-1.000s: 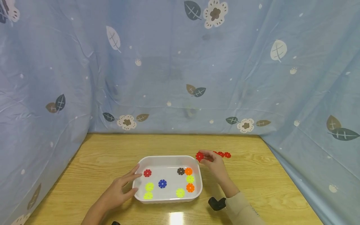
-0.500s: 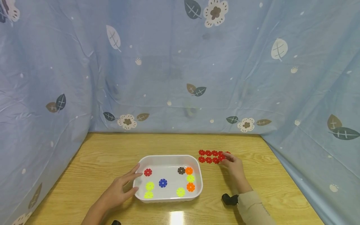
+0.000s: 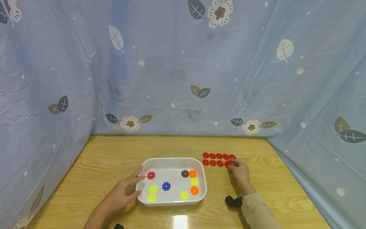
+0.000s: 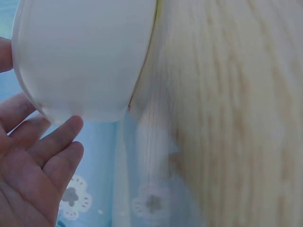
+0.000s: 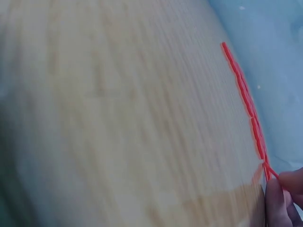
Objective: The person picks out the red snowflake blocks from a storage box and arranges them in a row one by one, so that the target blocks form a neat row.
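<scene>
My right hand (image 3: pixel 241 173) pinches a red notched plastic disc (image 3: pixel 227 163) at the right end of the front row of red discs. In the right wrist view that disc (image 5: pixel 271 171) slants between thumb and finger, its lower edge at the table. Behind it runs a second row of red discs (image 3: pixel 219 156); the fingertips partly cover its right end. My left hand (image 3: pixel 123 194) rests with relaxed, extended fingers at the left side of a white plastic basin (image 3: pixel 171 159). The left wrist view shows its fingers (image 4: pixel 61 137) against the outside of the basin.
Inside the basin lie loose discs: one red (image 3: pixel 151 175), one blue (image 3: pixel 166 186), one black (image 3: pixel 185 173), plus orange (image 3: pixel 194 190) and several yellow-green ones (image 3: pixel 184 195). A patterned blue curtain (image 3: pixel 177 79) encloses the wooden table (image 3: pixel 128 149) at back and sides.
The right hand has carried the red disc rightward from beside the basin's back right corner, then lowered it to the front row's right end. The left hand has stayed at the basin.
</scene>
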### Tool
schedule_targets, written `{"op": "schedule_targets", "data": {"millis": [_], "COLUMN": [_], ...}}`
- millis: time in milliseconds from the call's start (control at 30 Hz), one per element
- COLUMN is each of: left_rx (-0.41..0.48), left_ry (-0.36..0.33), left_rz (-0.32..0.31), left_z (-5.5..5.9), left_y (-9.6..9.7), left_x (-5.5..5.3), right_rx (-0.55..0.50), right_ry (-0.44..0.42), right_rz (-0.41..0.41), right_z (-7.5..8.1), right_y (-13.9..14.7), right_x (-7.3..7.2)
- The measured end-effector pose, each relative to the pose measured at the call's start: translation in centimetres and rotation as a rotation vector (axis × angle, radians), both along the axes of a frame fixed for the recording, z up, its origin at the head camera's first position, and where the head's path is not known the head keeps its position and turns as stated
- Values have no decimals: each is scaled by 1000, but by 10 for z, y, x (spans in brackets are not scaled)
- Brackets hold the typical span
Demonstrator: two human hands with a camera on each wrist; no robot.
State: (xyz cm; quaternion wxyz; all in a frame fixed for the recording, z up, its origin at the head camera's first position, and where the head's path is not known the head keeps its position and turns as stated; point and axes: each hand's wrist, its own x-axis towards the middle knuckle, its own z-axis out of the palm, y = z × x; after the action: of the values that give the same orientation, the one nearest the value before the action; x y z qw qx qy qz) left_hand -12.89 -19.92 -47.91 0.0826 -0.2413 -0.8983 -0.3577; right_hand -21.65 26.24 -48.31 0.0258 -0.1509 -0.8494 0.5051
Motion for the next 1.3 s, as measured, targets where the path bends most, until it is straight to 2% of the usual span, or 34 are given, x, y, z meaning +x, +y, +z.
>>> {"op": "schedule_targets", "data": {"millis": [367,433,533,767,967,1300], "left_rx": [-10,-10,-12,-15,-7,-17], "left_ry": [20,19,18,9,7,25], "left_rz": [0,1,4,9,4,0], "left_z": [1,1,1,2,3,1], "left_y": [2,2,2,1,0,1], "left_x": [0,0,0,2,2,1], "right_rx": [242,256,239,114,13,28], "right_ry": [71,81,93,108,139,238], "right_rz": [14,13,-4,-30,36,155], "right_z": [-7,-7,-7,0,15,34], "right_y": [-1,-2,-2,-4,-16,-54], "right_x": [-3,-3,-2,2,8,24]}}
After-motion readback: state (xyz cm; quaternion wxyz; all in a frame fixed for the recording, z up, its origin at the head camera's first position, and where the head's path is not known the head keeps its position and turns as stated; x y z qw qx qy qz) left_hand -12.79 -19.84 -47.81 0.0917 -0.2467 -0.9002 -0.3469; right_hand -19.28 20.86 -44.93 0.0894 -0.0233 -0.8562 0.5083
